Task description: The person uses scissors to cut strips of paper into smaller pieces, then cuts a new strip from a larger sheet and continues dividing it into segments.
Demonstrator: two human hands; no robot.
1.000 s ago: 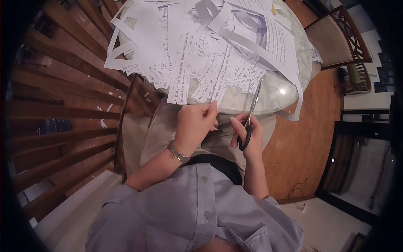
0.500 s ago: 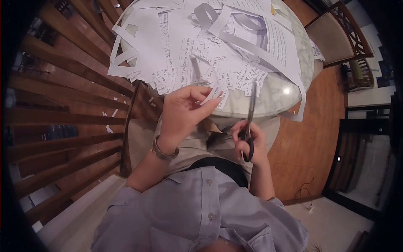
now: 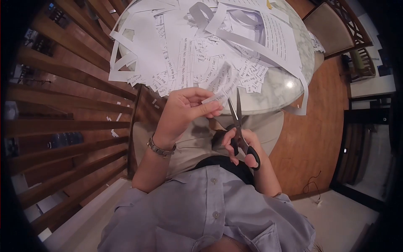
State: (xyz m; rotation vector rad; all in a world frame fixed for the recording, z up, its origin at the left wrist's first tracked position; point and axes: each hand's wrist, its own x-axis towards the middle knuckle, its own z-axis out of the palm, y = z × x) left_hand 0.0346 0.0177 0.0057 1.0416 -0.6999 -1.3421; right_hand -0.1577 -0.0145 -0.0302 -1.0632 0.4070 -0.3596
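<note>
1. Your left fingers [image 3: 205, 110] pinch a printed paper strip [image 3: 222, 95] extending past their tips.
2. Your right fingers [image 3: 228, 138] grip scissors [image 3: 238, 122], blades parted near the strip.
3. Beyond both, printed slips [image 3: 253, 80] lie on the marble surface [image 3: 287, 90].

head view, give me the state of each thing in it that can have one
Scissors: open
Right hand: gripping the scissors
Left hand: pinching the printed strip
Printed strip: curved, raised in front of the table
Small slips: cut apart, scattered
Table: partly covered with paper
Chair: upright
</note>
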